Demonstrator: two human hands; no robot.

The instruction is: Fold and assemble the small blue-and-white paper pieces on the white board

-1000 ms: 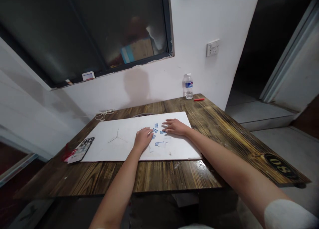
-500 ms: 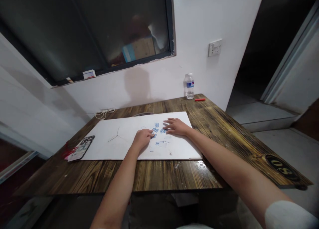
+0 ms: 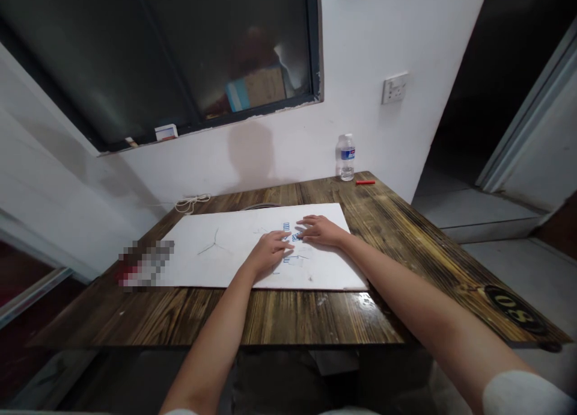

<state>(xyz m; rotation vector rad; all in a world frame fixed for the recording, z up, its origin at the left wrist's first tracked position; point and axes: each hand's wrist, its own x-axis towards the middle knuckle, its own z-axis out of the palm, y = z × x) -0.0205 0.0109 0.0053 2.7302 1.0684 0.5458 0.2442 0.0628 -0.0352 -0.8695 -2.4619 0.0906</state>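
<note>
A white board (image 3: 234, 264) with faint drawn lines lies flat on the wooden table. Small blue-and-white striped pieces, too small to name, are on it between my hands. My left hand (image 3: 268, 252) rests palm down with fingers extended over some of them, hiding part of them. My right hand (image 3: 320, 230) lies palm down at the board's right side, fingers spread. Its fingertips touch or nearly touch one striped piece (image 3: 297, 237). Another striped piece (image 3: 286, 226) sits just beyond the left fingertips, and a blue mark or piece (image 3: 286, 260) is nearer me.
A clear plastic bottle (image 3: 347, 157) and a red pen-like stick (image 3: 365, 182) are at the table's back right. A white cable (image 3: 192, 202) is coiled at the back left. A pixelated patch covers items at the board's left end. The wall stands behind the table (image 3: 315, 319).
My left hand has shifted slightly right and away from me, its fingers going from bunched to stretched out over the striped pieces. My right hand has hardly moved. The view has shifted slightly.
</note>
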